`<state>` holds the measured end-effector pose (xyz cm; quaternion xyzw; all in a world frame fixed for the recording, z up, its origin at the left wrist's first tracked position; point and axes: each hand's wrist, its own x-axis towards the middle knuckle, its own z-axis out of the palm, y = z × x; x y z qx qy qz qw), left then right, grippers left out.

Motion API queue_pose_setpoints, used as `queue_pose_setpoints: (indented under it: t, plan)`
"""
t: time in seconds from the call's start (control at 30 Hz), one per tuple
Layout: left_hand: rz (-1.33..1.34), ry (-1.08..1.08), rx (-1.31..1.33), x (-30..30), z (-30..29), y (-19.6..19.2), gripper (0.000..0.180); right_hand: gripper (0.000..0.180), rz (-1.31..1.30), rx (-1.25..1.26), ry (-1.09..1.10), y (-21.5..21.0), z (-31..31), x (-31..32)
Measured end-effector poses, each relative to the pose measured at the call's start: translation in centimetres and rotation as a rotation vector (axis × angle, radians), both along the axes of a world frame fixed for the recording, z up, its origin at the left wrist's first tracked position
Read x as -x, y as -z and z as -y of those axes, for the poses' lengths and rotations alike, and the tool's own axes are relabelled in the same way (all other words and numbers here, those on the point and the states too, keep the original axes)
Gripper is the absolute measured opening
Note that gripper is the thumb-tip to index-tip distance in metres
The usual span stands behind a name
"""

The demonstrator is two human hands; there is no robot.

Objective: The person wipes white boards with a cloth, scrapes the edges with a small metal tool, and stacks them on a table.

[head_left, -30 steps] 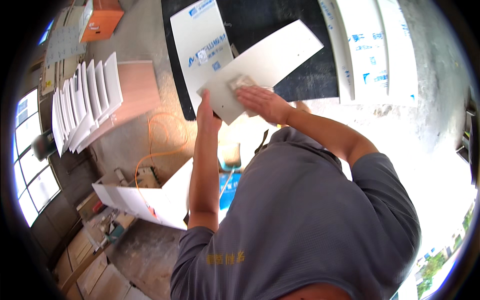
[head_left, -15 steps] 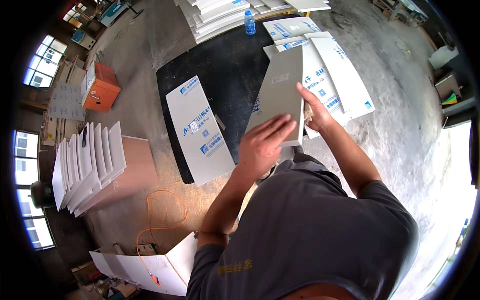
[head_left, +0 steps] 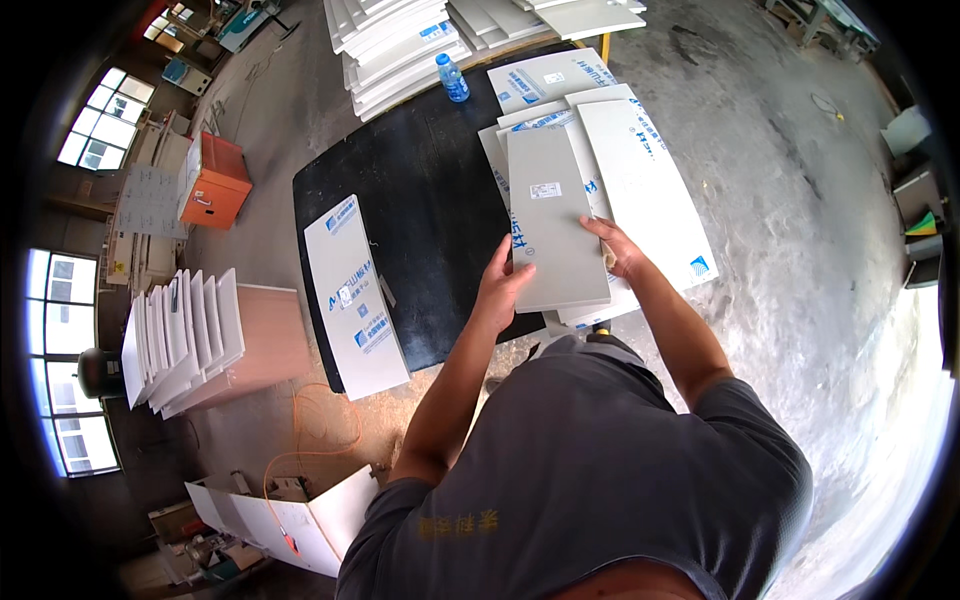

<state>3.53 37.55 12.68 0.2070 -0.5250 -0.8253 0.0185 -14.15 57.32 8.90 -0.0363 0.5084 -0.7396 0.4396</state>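
A grey rectangular board (head_left: 560, 235) with a small white label lies between my two hands, over a pile of white boards on the black-topped table (head_left: 425, 180). My left hand (head_left: 498, 288) grips its left edge near the close end, thumb on top. At the right edge my right hand (head_left: 622, 250) is closed, its thumb on the face; a small tan crumpled piece (head_left: 609, 258) shows under its fingers, too little to name. White boards with blue print (head_left: 650, 190) spread beneath and to the right. Apart on the table's left lies another printed white board (head_left: 352, 300).
A blue bottle (head_left: 452, 78) stands at the table's far side, before stacked white panels (head_left: 390, 45). On the left, upright panels (head_left: 205, 325) lean in a row near an orange box (head_left: 217, 180). An orange hose (head_left: 300, 452) trails over the floor beside a white-walled bin (head_left: 255, 520).
The grey board has come down from a tilted pose to lie flatter over the pile. My left hand has shifted from its top face to its left edge. The view has also shifted.
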Motion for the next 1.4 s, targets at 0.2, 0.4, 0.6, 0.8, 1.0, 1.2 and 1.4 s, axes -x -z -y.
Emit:
queue_pose_setpoints:
  t: [0.2, 0.4, 0.6, 0.8, 1.0, 1.2, 1.4]
  plan:
    - [0.279, 0.152, 0.390, 2.0, -1.9, 7.6, 0.088, 0.096, -1.013, -1.202, -0.002, 0.7, -9.9, 7.9]
    - [0.174, 0.051, 0.915, 2.8, -3.7, 14.9, 0.116, 0.094, -0.912, -1.251, -0.182, 3.7, -14.4, 9.8]
    - [0.433, 0.124, 1.198, 5.9, -8.6, 14.0, 0.125, 0.082, -0.923, -1.112, -0.124, 4.9, -15.6, 12.2]
    - [0.503, 0.203, 1.314, 7.3, -10.7, 12.2, 0.126, 0.081, -0.961, -0.945, -0.071, 7.5, -17.3, 14.9]
    - [0.510, 0.220, 1.345, 8.1, -12.5, 10.9, 0.128, 0.088, -0.959, -0.937, -0.098, 8.4, -19.1, 16.0]
    - [0.114, 0.618, 1.436, 8.5, -14.4, 8.3, 0.125, 0.101, -0.976, -1.024, -0.198, 4.9, -19.5, 10.4]
    - [0.097, 0.556, 1.495, 7.6, -12.0, 8.3, 0.121, 0.100, -0.967, -0.969, -0.208, 4.7, -21.1, 8.2]
